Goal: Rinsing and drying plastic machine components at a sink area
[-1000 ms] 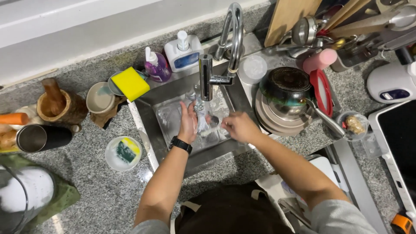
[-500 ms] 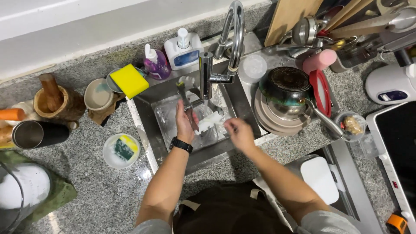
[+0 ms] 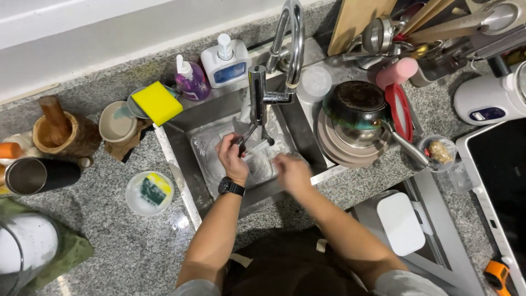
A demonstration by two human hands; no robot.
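Since half-second-ago frame: right hand (image 3: pixel 292 173) dropped lower-right, off clear item, now blurred, fingers loose, holding nothing visible. Left hand (image 3: pixel 232 158), black watch on wrist, stays closed round clear plastic item (image 3: pixel 257 149) in sink (image 3: pixel 181 159) under tap (image 3: pixel 257 93); exact shape unclear. Suggests rinsing one-handed. Left to right: one wooden mortar (image 3: pixel 63 134), one yellow sponge (image 3: pixel 158 102), two soap bottles (image 3: pixel 192 80), one dark pot (image 3: pixel 353 107) on stacked plates, one white lidded box (image 3: pixel 401 223).
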